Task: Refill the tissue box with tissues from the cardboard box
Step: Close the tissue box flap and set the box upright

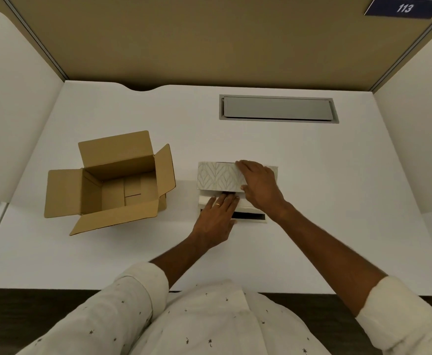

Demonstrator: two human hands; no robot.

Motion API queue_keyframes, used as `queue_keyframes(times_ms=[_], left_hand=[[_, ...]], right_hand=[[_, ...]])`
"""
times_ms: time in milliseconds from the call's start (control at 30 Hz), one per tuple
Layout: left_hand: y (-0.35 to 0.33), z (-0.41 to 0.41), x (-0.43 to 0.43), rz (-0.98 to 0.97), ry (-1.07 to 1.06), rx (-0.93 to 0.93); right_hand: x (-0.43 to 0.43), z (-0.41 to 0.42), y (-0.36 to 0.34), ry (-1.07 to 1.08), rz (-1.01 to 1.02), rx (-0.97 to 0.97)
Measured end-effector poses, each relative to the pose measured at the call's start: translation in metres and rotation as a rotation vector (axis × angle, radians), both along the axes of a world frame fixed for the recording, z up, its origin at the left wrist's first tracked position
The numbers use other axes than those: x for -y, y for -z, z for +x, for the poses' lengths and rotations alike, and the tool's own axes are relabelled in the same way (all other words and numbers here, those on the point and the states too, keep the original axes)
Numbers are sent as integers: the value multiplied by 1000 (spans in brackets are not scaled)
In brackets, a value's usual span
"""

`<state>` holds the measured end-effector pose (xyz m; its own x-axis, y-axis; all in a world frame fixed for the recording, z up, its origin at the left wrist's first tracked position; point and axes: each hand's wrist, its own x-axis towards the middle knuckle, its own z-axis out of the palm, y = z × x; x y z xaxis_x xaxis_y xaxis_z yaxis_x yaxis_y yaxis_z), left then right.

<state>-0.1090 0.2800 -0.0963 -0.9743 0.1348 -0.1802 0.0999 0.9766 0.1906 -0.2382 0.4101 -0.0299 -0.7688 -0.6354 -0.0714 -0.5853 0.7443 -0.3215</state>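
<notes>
A leaf-patterned tissue box (218, 176) lies on the white desk (312, 175), right of centre. A white stack of tissues (207, 199) sticks out of its near side. My left hand (216, 219) lies flat on that stack, with its fingertips at the box's opening. My right hand (258, 187) presses on the right part of the box and grips its near edge. The brown cardboard box (112, 185) stands open to the left, apart from both hands; I see no tissues inside it.
A dark flat strip (249, 216) lies under the tissue stack near my right wrist. A grey cable hatch (277, 108) is set into the desk at the back right. Tan partition walls enclose the desk on three sides.
</notes>
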Motion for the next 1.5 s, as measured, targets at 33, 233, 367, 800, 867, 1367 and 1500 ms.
queue_keyframes(times_ms=[33,233,367,800,867,1367,1500], left_hand=[[0,1,0,-5,4,-4],[0,5,5,-40,-21,7],[0,7,8,-12,4,-5],[6,41,27,88,80,-201],[5,41,26,64,70,-158],[15,56,31,-36,113,-27],[16,58,30,-69,106,34]], right_hand=[[-1,3,0,0,-1,0],[-6,11,-1,-24,18,-2],[-7,16,-6,-30,21,-9],[-14,38,0,-25,110,-149],[-15,43,5,-36,141,-174],[-18,59,30,11,200,-186],[-20,64,35,1,214,-187]])
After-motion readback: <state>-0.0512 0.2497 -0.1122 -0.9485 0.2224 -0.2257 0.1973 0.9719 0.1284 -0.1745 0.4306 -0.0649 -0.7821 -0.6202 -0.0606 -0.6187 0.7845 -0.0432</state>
